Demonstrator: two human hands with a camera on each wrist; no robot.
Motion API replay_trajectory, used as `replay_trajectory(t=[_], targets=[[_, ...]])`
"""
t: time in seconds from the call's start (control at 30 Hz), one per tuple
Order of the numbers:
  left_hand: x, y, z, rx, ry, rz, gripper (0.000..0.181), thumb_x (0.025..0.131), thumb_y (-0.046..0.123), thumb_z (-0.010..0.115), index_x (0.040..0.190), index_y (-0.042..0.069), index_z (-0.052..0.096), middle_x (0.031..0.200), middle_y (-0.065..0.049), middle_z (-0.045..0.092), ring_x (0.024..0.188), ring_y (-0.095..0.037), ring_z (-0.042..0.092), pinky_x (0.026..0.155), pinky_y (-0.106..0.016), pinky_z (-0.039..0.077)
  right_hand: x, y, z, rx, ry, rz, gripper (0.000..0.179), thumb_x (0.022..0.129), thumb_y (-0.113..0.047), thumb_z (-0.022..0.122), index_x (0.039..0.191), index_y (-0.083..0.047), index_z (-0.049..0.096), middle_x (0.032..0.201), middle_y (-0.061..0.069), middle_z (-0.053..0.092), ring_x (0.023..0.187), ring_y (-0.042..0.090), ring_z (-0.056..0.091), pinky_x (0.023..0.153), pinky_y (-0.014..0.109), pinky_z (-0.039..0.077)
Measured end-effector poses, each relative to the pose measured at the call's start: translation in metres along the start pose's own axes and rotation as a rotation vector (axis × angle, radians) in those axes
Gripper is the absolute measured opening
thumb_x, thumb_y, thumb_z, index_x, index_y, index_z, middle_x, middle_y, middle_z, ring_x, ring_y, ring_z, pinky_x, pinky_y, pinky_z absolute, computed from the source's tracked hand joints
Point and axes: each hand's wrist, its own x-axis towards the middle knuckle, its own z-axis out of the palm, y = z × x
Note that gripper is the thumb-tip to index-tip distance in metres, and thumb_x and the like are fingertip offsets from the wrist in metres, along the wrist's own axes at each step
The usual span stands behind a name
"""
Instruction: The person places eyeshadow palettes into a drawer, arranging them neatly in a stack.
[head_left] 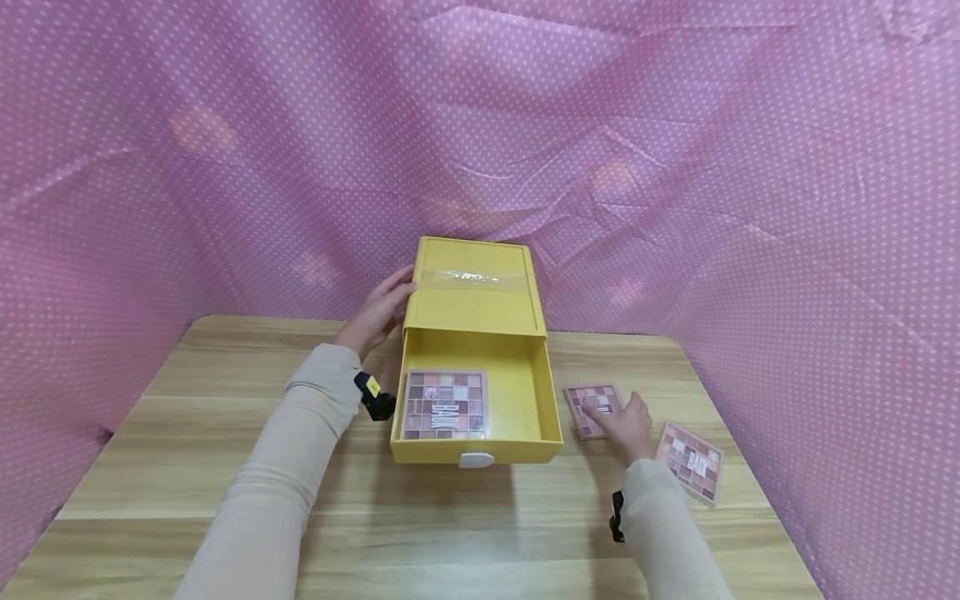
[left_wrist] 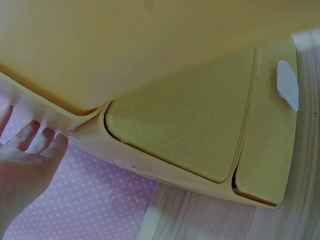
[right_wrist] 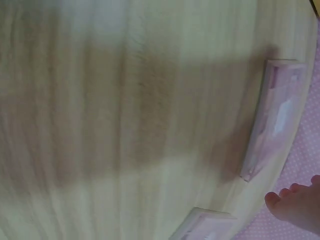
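My left hand [head_left: 378,312] rests against the left side of a yellow drawer unit [head_left: 480,308], its fingers touching the outer wall. The unit's upper drawer [head_left: 517,400] is pulled out. Inside it, on the left, lies an eyeshadow palette [head_left: 446,406] with a grid of brown, pink and grey pans. My right hand [head_left: 628,427] is over a second eyeshadow palette [head_left: 588,398] on the table, partly covering it. In the right wrist view, the fingers [right_wrist: 281,200] appear apart from the palettes. A third palette [head_left: 690,462] lies to the right of that hand.
The wooden table [head_left: 465,533] carries everything. Pink dotted cloth [head_left: 480,150] hangs behind and at both sides. A lower drawer [left_wrist: 265,125] with a white knob [left_wrist: 287,85] shows in the left wrist view. Clear tape [head_left: 474,279] crosses the unit's top.
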Motion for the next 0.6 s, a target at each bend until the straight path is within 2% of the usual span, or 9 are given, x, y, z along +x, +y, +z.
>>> replay_trajectory(t=[0.17, 0.43, 0.6], targets=[[-0.002, 0.001, 0.0, -0.003, 0.001, -0.004, 0.052, 0.09, 0.016, 0.046, 0.137, 0.013, 0.024, 0.138, -0.008, 0.026, 0.113, -0.025, 0.041, 0.084, -0.028, 0.042, -0.003, 0.005, 0.009, -0.032, -0.029, -0.021, 0.109, 0.067, -0.05, 0.066, 0.131, 0.014, 0.005, 0.131, 0.035, 0.013, 0.117, 0.047, 0.015, 0.095, 0.056, 0.016], [-0.003, 0.001, -0.001, 0.007, -0.003, 0.005, 0.052, 0.09, 0.016, 0.045, 0.137, 0.012, 0.023, 0.138, -0.009, 0.027, 0.113, -0.025, 0.04, 0.085, -0.028, 0.042, -0.011, 0.012, 0.021, -0.072, -0.056, -0.002, 0.111, 0.063, -0.054, 0.067, 0.128, 0.016, 0.01, 0.123, 0.036, 0.021, 0.111, 0.046, 0.023, 0.094, 0.056, 0.02], [-0.002, -0.001, 0.001, -0.009, -0.004, 0.015, 0.052, 0.09, 0.015, 0.045, 0.137, 0.011, 0.024, 0.137, -0.009, 0.027, 0.112, -0.025, 0.042, 0.084, -0.028, 0.043, -0.016, 0.015, 0.024, -0.117, -0.035, 0.005, 0.109, 0.062, -0.052, 0.069, 0.127, 0.015, 0.013, 0.123, 0.038, 0.018, 0.112, 0.048, 0.018, 0.094, 0.057, 0.016]])
